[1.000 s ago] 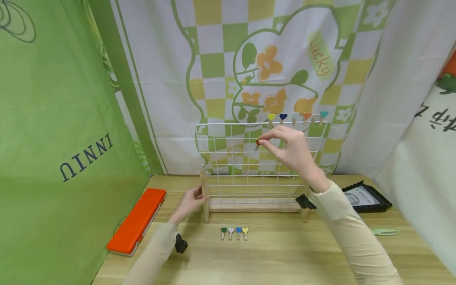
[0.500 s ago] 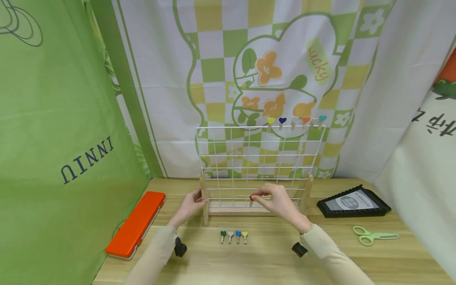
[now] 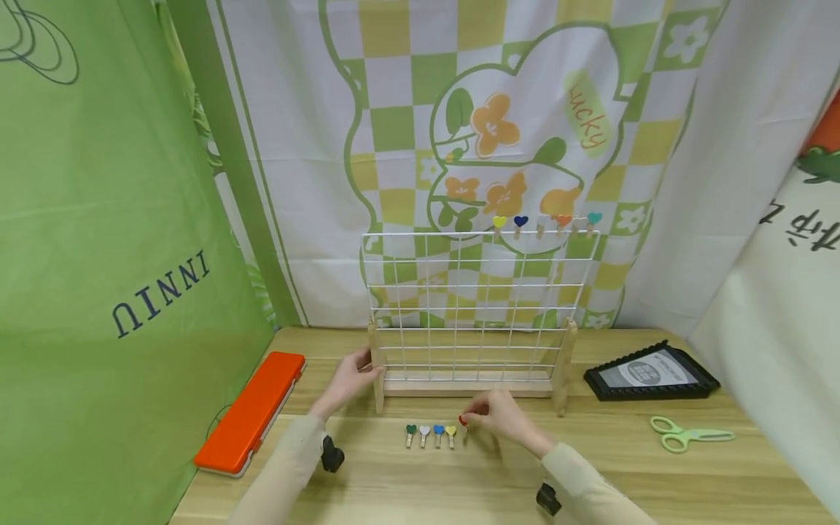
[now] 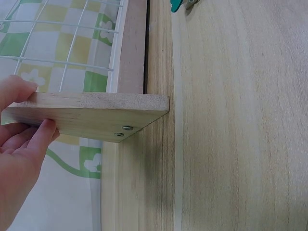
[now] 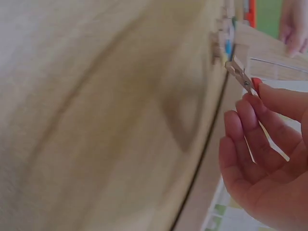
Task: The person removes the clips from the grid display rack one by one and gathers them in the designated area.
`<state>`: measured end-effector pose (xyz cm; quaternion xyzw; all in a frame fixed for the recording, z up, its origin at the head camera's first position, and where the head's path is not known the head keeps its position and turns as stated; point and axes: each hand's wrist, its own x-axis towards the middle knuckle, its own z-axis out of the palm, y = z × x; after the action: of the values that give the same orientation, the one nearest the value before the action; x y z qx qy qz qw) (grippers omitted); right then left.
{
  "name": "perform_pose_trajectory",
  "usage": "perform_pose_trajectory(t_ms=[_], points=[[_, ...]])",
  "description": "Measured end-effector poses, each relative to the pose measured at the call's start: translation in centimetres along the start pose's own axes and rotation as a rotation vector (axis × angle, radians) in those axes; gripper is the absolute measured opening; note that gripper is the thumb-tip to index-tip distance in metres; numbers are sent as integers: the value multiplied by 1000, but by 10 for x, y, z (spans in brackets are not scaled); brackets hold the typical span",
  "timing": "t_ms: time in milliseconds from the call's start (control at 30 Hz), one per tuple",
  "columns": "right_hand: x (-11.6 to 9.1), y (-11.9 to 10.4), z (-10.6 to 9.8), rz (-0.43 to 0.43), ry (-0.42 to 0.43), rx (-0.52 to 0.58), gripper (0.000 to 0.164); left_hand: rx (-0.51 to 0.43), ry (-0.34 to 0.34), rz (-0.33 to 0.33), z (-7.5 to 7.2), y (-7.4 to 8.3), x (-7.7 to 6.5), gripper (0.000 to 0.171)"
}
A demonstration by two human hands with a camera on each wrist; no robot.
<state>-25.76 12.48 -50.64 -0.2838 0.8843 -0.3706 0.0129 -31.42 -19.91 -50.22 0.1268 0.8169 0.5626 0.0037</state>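
My right hand (image 3: 504, 421) pinches a small wooden clothespin with a red heart (image 3: 463, 421) between thumb and fingertips, low over the table. Its wooden legs (image 5: 239, 74) point away from the fingers in the right wrist view. Just left of it, a row of heart clothespins lies on the table: green (image 3: 410, 432), pale lilac (image 3: 424, 433), blue (image 3: 439, 432) and yellow (image 3: 450, 433). My left hand (image 3: 344, 383) grips the left wooden upright (image 4: 96, 102) of a white wire grid rack, thumb on one face and fingers on the other.
Several heart clothespins, among them a yellow one (image 3: 499, 222) and a turquoise one (image 3: 594, 219), sit along the rack's top wire. An orange case (image 3: 252, 412) lies at left. A black tray (image 3: 650, 373) and light green scissors (image 3: 685, 435) lie at right. Printed cloth (image 3: 308, 182) hangs behind.
My right hand has come down from in front of the grid to the table with the red clothespin, ending beside the row. The left hand stays on the upright.
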Motion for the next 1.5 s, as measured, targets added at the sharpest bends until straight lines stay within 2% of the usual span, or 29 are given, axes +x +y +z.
perform_pose_trajectory(t_ms=[200, 833, 1267, 1400, 1500], points=[[-3, 7, 7, 96, -54, 7, 12, -3, 4, -4, 1, 1, 1, 54], [1, 16, 10, 128, -49, 4, 11, 17, 0, -3, 0, 5, 5, 56], [1, 14, 7, 99, -24, 1, 10, -3, 4, 4, -1, 4, 4, 53], [2, 4, -5, 46, -1, -14, 13, 7, 10, -3, 0, 2, 3, 54], [5, -8, -23, 5, 24, -30, 16, 10, 5, -10, 0, 1, 1, 54]])
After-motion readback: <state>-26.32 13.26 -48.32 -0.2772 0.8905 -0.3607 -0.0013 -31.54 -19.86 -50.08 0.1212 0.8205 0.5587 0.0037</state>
